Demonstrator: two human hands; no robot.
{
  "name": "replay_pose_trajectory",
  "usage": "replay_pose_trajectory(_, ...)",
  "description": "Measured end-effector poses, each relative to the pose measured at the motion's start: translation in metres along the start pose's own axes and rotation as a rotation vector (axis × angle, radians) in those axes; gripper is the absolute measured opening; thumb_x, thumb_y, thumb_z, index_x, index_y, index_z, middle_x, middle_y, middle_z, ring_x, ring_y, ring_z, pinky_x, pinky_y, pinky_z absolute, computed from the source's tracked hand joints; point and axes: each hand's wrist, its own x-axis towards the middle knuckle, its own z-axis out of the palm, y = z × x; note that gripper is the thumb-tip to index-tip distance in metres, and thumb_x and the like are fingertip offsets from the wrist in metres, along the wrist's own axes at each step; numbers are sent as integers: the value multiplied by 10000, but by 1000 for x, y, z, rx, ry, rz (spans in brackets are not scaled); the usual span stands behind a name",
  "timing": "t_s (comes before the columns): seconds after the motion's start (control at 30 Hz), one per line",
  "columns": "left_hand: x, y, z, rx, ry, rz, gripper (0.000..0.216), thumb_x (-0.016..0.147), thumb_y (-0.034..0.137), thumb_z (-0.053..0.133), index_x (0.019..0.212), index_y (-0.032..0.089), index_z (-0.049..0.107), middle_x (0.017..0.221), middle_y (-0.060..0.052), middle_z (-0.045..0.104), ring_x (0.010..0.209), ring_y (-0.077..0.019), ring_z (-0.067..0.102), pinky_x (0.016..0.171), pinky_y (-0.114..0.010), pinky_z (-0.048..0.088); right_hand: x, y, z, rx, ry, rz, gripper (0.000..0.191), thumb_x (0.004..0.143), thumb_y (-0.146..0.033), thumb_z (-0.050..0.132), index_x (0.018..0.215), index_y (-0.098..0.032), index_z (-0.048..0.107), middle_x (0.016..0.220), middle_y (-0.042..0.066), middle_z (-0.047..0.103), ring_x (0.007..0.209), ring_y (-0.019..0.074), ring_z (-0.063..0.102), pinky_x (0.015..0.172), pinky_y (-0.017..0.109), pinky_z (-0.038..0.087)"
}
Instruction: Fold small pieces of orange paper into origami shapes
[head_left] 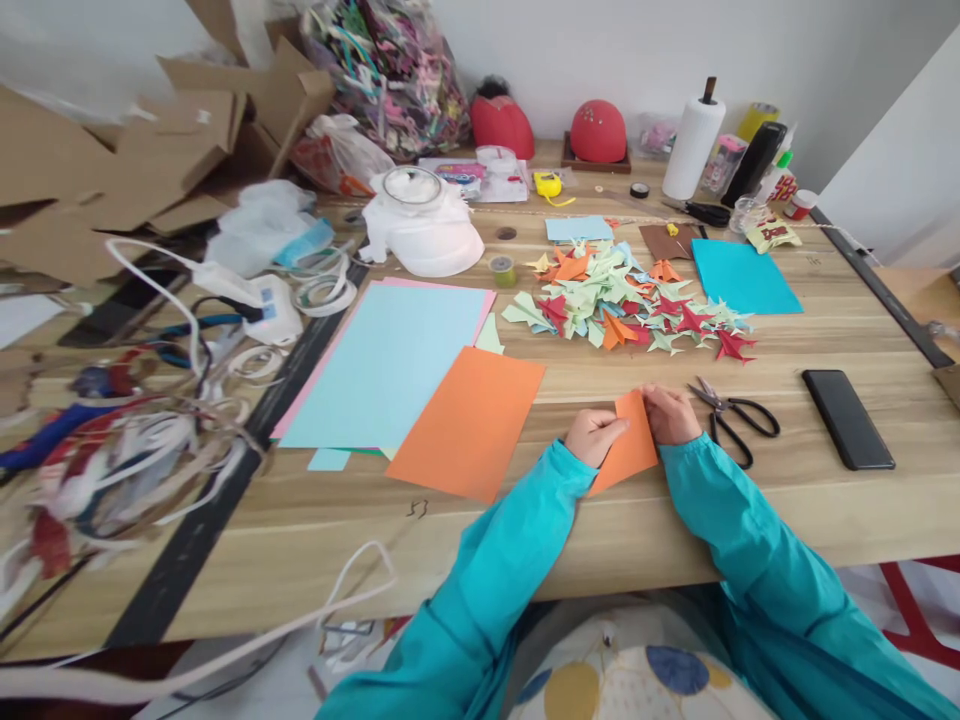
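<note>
Between my two hands is a small orange sheet of paper (628,450), held just above the wooden table near its front edge. My left hand (595,436) pinches its left side, thumb on top. At the upper right edge of the same sheet, my right hand (672,413) grips with curled fingers. Black-handled scissors (731,412) lie partly spread just right of my right hand. A larger orange sheet (469,425) lies to the left, overlapping a stack of light blue and pink paper (390,350). Beyond my hands spreads a heap of folded paper shapes (615,295) in green, orange and red.
A black phone (848,419) lies at right. Teal paper (746,275) and a brown sheet (666,241) rest behind the heap. Cables and tools (150,450) crowd the left, below cardboard boxes (150,150). A white paper roll (694,150) and red domed cushions (598,130) stand along the wall.
</note>
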Motion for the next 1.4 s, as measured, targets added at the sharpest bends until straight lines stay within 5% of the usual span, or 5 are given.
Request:
replay_pose_trajectory(0.37,0,-5,3,-121,50,27,304,636,378,578,470,129,527,444,12,453,472,-99,411,467,-237,309,-6,1,2,-303,-173,-150,177,611,-320,701,533,-179,627,615,-15,585,581,97,497,558,231,394)
replay_pose_trajectory(0.7,-5,0,2,96,-12,127,336,690,338,523,427,136,471,437,30,376,475,-88,373,473,-232,263,1,0,-6,-272,77,-283,151,565,-306,725,507,-191,645,607,-17,600,571,104,496,533,238,386)
replay_pose_trajectory(0.9,-7,5,3,141,-37,209,322,705,307,508,430,143,471,444,20,395,490,-98,392,483,-233,294,6,-11,-12,-102,226,-224,172,508,-304,762,542,-182,647,487,-34,566,432,91,463,421,240,353)
replay_pose_trajectory(1.1,-8,10,-1,-52,-82,46,254,681,299,493,501,129,549,477,-13,521,422,-107,479,426,-233,384,9,-21,-17,14,329,-253,226,471,-299,777,506,-173,592,456,-38,551,407,94,479,379,236,363)
replay_pose_trajectory(1.4,-6,7,-6,-184,7,37,195,632,269,556,568,101,631,563,-77,648,430,-116,537,406,-226,423,16,-23,-26,93,401,-300,250,472,-280,773,464,-173,547,463,-34,553,446,109,521,419,254,434)
